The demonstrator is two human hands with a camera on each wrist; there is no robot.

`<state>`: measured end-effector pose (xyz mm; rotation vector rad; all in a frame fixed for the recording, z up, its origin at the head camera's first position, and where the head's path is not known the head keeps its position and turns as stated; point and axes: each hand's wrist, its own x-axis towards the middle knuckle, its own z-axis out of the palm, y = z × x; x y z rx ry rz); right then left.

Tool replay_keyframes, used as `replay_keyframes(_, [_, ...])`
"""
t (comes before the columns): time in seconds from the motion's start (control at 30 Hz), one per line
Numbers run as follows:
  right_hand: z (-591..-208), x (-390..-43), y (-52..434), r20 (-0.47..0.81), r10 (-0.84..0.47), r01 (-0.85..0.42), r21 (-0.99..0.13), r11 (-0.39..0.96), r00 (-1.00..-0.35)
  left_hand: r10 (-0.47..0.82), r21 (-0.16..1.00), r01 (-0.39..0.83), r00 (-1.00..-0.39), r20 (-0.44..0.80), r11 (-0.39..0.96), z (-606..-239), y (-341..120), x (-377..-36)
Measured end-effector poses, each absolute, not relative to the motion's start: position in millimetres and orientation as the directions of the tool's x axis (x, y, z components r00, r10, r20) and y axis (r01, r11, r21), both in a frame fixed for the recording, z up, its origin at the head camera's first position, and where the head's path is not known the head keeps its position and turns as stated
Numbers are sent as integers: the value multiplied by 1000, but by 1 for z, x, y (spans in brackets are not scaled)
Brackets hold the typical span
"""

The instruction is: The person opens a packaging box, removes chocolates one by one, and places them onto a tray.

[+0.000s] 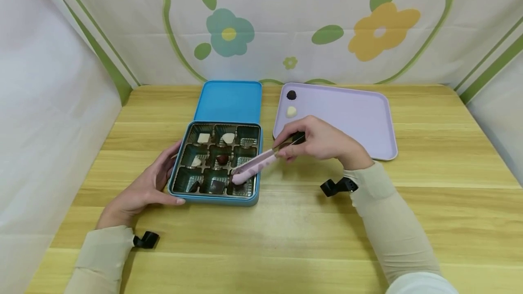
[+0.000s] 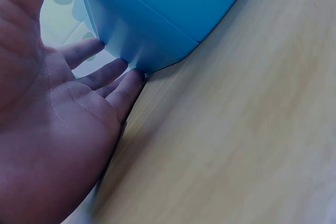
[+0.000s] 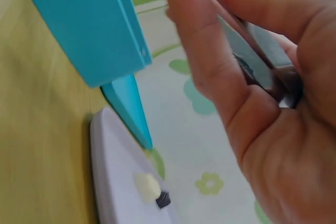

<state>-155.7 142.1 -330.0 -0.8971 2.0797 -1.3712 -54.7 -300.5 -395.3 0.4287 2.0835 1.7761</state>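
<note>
A blue tin (image 1: 216, 200) holds a divided insert with white and dark chocolates, among them a white square (image 1: 203, 138), a white heart (image 1: 228, 138) and a dark square (image 1: 217, 187). My left hand (image 1: 143, 189) steadies the tin: its fairly straight fingers (image 2: 107, 72) touch the left side, with the thumb by the near left corner. Pink-tipped tongs (image 1: 255, 167) are pinched in my right hand (image 1: 312, 139). Their tips reach into the near right compartment; whether a chocolate lies between them I cannot tell. In the right wrist view, fingers (image 3: 205, 51) wrap the metal handle.
The tin's blue lid (image 1: 229, 101) lies open behind it. To the right sits a lilac tray (image 1: 347, 112) with a dark chocolate (image 1: 291, 95) and a white chocolate (image 1: 291, 111) near its left edge. A flowered curtain (image 1: 269, 26) stands behind the wooden table (image 1: 286, 239).
</note>
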Motion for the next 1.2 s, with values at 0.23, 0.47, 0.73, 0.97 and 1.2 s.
replay_keyframes(0.23, [-341, -161, 176, -43, -587, -137, -956, 259, -809, 453, 986, -15, -887, -90, 165, -393, -300, -54])
replay_keyframes(0.47, [-350, -158, 215, -112, -381, -26, -941, 338, -918, 451, 986, -18, -888, -93, 168, -391, -298, -55])
replay_keyframes(0.73, [-368, -166, 237, -217, -246, 103, -908, 407, -945, 454, 988, -7, -888, -78, 155, -392, -299, -54])
replay_keyframes(0.97, [-368, -170, 241, -253, -184, 153, -888, 433, -950, 453, 988, -5, -888, -74, 152, -392, -299, -54])
replay_keyframes(1.2, [-365, -169, 244, -232, -125, 168, -908, 384, -965, 449, 986, -17, -889, -90, 163, -392, -299, -55])
